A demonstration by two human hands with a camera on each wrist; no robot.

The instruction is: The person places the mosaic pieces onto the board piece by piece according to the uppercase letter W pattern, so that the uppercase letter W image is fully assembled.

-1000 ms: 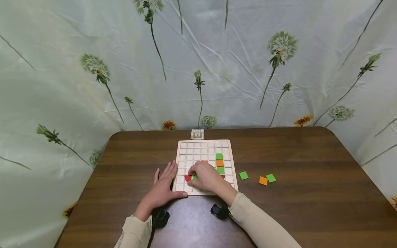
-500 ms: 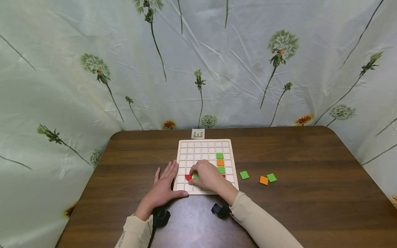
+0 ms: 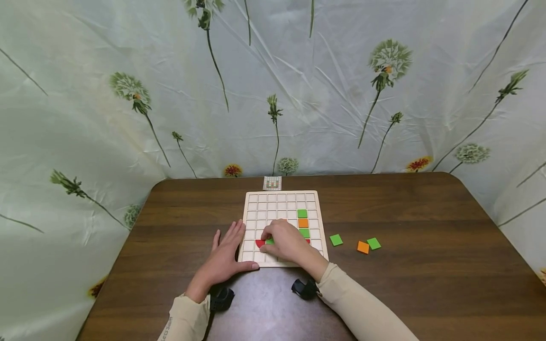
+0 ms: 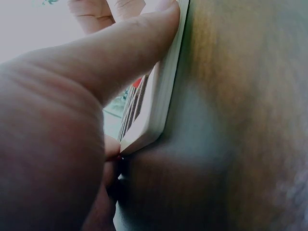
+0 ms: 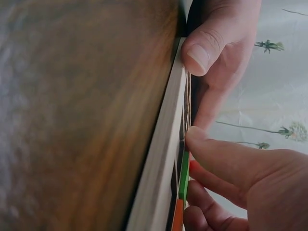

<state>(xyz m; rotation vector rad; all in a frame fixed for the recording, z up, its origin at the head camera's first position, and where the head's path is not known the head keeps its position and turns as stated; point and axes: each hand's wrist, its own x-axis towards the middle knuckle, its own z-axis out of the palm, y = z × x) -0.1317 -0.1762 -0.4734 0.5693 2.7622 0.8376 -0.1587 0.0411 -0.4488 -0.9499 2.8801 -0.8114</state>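
In the head view my right hand (image 3: 286, 240) is bent over the pale gridded board (image 3: 251, 255), its thumb and index finger pinching a red tile (image 3: 259, 243) at a cell near the front left corner. The fingers cover part of that tile. Just right of it a green tile (image 3: 269, 241) shows under the hand, and the right wrist view has a green tile (image 5: 184, 175) edge-on beneath the fingers. My left hand (image 3: 223, 258) lies with spread, straight fingers along the board's left edge, its thumb (image 4: 144, 36) resting on the front left corner.
Green (image 3: 302, 213) and orange (image 3: 303, 223) tiles fill a column on the board's right; others are partly hidden. Right of the board lie a green tile (image 3: 336, 240), an orange tile (image 3: 363, 247) and another green one. A small patterned card (image 3: 272, 183) lies behind the board.
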